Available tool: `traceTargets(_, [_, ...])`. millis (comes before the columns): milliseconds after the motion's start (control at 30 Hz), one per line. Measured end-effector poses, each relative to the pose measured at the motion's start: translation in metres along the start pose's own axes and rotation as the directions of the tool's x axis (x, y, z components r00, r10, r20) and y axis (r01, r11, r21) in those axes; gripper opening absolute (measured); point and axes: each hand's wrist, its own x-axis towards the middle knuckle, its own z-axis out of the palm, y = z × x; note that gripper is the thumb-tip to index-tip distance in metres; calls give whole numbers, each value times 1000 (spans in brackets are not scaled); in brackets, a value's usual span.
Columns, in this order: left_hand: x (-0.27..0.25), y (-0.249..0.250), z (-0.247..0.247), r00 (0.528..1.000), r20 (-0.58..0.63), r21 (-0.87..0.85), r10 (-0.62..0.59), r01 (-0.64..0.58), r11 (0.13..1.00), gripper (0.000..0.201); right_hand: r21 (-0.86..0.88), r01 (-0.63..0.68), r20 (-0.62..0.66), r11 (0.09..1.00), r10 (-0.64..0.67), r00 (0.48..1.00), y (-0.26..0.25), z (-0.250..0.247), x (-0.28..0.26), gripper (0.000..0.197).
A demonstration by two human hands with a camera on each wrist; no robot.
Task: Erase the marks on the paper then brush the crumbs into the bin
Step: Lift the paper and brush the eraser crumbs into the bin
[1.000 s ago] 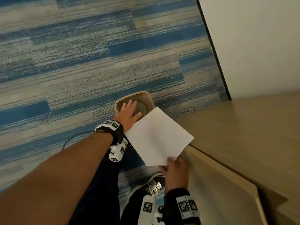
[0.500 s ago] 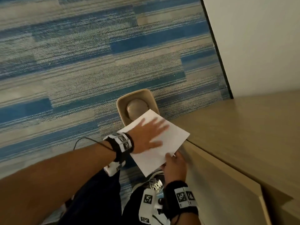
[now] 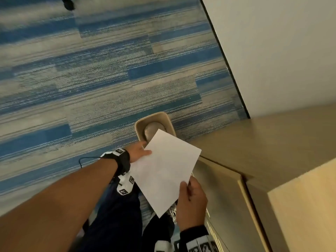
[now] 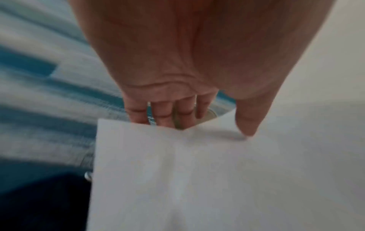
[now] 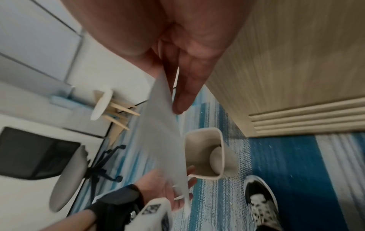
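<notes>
A blank white sheet of paper (image 3: 165, 170) hangs tilted over a beige bin (image 3: 139, 129) that stands on the carpet. My right hand (image 3: 190, 197) pinches the sheet's near corner between thumb and fingers. At the sheet's left edge is my left hand (image 3: 138, 151), thumb on top and fingers underneath. The left wrist view shows the thumb (image 4: 245, 125) pressing the paper (image 4: 197, 171) while the fingers (image 4: 162, 112) go behind its edge. In the right wrist view the paper (image 5: 164, 132) runs edge-on down to the left hand (image 5: 158, 184), beside the bin (image 5: 221, 140). A rounded grey lump lies inside the bin.
A wooden cabinet (image 3: 254, 151) stands close on the right, with a white wall (image 3: 272, 51) behind it. Blue striped carpet (image 3: 91, 88) spreads to the left. My patterned shoe (image 5: 260, 203) is near the bin. An office chair (image 5: 59, 156) and a small round table (image 5: 102, 103) stand further off.
My left hand moved from over the bin onto the sheet's top face, then back to its left edge, where it now holds the edge. The right hand kept its hold on the near corner.
</notes>
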Motion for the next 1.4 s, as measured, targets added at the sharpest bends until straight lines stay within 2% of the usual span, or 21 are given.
traceTargets(67, [-26,4,-11,997,-75,-180,-31,17,984,32,-77,135,-4,988,-136,991,-18,-17,-25,26])
traceTargets(167, [-81,20,-29,991,-130,-321,-14,-29,947,8,-257,350,-21,901,-368,930,-42,-50,-61,11])
traceTargets(233, [-124,34,-41,987,-156,-382,34,-92,919,3,-291,424,-44,858,-455,889,-52,-71,-81,17])
traceTargets(300, [-167,52,-52,978,-188,-424,92,-165,890,3,-282,431,-109,857,-475,873,-63,-94,-102,22])
traceTargets(400, [-232,96,-56,954,-210,-441,214,-287,850,10,-296,358,-240,885,-432,869,-78,-138,-127,26])
traceTargets(500, [-279,152,-50,915,-236,-322,328,-391,862,64,-142,316,-414,938,-346,842,-81,-183,-140,29])
traceTargets(533, [-290,170,-44,901,-239,-263,363,-420,869,71,-46,295,-461,954,-282,841,-77,-197,-142,32])
traceTargets(567, [-298,190,-36,887,-229,-193,401,-445,874,65,58,272,-484,961,-211,849,-70,-212,-144,37])
traceTargets(667, [-317,247,-2,850,-145,53,507,-505,862,15,241,209,-465,948,-76,882,-38,-260,-148,44])
traceTargets(733, [-325,281,34,821,-94,232,564,-532,814,9,281,175,-471,944,-24,882,-12,-292,-153,42])
traceTargets(800, [-324,309,75,795,-30,383,606,-551,742,18,299,140,-508,944,34,861,13,-322,-158,43])
traceTargets(900, [-308,335,134,774,45,518,631,-558,648,43,336,55,-576,940,159,802,47,-359,-168,46])
traceTargets(967, [-298,346,173,763,99,567,638,-570,594,48,353,-15,-605,935,241,759,71,-379,-176,43])
traceTargets(1100, [-280,365,236,771,183,594,610,-581,557,47,420,-89,-607,903,352,713,107,-405,-200,12])
traceTargets(1233, [-272,387,278,749,238,600,618,-614,513,58,438,-118,-693,891,419,587,137,-434,-232,18])
traceTargets(1333, [-263,400,299,773,239,644,587,-579,500,55,410,-193,-765,892,451,460,163,-455,-257,8])
traceTargets(1400, [-255,405,307,791,225,673,569,-549,496,51,343,-290,-783,893,443,438,181,-465,-268,15])
